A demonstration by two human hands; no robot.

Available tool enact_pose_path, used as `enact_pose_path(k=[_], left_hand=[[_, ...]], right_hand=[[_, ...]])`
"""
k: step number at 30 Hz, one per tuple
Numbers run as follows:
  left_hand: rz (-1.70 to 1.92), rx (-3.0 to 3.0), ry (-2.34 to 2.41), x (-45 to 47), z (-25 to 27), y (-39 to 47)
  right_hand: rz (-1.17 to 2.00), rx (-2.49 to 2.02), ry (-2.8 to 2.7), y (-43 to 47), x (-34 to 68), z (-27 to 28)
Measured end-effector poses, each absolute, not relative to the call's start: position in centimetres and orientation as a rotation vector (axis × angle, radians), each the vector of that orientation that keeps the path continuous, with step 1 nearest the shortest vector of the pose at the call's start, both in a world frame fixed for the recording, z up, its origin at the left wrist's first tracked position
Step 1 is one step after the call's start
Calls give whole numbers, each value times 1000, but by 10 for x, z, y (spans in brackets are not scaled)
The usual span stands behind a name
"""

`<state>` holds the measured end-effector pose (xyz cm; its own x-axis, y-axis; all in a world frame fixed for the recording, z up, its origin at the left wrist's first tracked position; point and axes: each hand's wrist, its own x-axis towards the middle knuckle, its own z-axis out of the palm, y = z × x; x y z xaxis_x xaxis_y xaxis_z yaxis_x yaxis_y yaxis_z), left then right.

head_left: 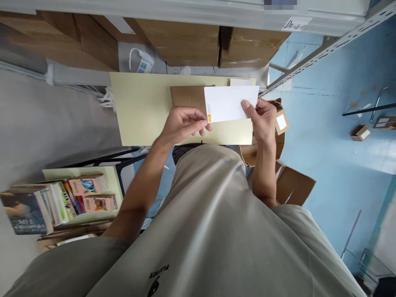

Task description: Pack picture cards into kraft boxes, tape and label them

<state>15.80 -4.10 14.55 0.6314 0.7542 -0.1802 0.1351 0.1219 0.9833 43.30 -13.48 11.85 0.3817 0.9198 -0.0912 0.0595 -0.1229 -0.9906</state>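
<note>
A white paper sheet [227,103] with a small yellow mark at its lower left corner is held up over the pale yellow tabletop [139,111]. My right hand [261,119] grips its right end, thumb on top and the other fingers behind. At the marked corner, the thumb and index finger of my left hand [187,122] pinch the edge, with the remaining fingers loosely curled. Partly covered by the sheet, a flat brown cardboard piece [187,95] lies on the tabletop. Another white paper [241,82] shows behind the sheet's upper edge.
Cardboard boxes [185,41] line the metal shelf [185,10] beyond the table, near a white power strip [144,62]. Books [58,202] fill a stand at left. Open cardboard boxes [293,183] sit at right on the blue floor [334,152], with a small carton [359,133] farther off.
</note>
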Motion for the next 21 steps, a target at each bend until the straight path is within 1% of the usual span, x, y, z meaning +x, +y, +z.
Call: enact_pose_path(k=[10, 15, 18, 21], left_hand=[[534, 1428, 780, 164, 143, -49], [564, 1452, 757, 168, 146, -56], [572, 1478, 751, 170, 145, -61], [574, 1527, 768, 170, 144, -67]], right_hand=[[941, -1549, -917, -146, 434, 127], [941, -1657, -948, -149, 429, 108], [853, -1775, -1062, -151, 419, 99], [779, -1761, -1177, -160, 401, 110]])
